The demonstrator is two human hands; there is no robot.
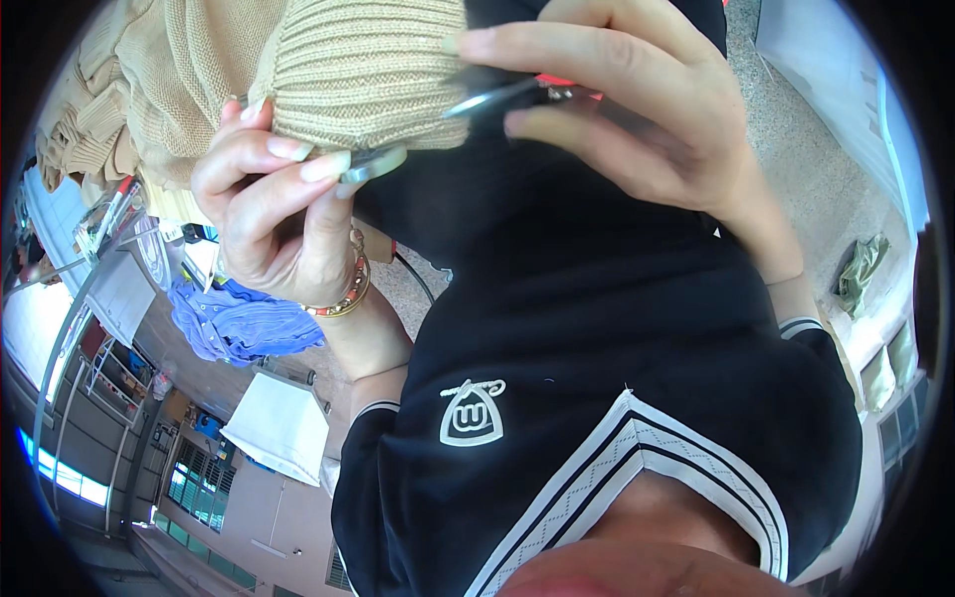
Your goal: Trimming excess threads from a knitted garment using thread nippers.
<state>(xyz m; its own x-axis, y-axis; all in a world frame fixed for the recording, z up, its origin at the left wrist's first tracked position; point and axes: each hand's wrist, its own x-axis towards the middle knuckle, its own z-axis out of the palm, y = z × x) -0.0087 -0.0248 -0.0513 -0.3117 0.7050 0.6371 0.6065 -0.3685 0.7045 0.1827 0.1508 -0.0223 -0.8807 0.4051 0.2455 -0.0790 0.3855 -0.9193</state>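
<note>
A beige knitted garment (189, 60) hangs at the upper left, its ribbed band (368, 75) stretched between my hands. My left hand (279, 194) pinches the lower left edge of this band between fingers and thumb. By the left thumb tip is a small shiny strip, too unclear to name. My right hand (647, 99) is at the band's right side, its fingers bent around thread snips (497, 98). The snips' bright pointed blade reaches left to the ribbing; motion blurs it, and the handle is partly hidden in the hand. The right fingertip is close to the band's edge.
Below my left hand lies a blue cloth bundle (239, 318). A white box-shaped thing (279, 428) stands beyond it. Metal rails and racks line the left rim. On the right, a crumpled green cloth (863, 274) lies on the speckled floor (796, 169), beside pale sheeting (836, 70).
</note>
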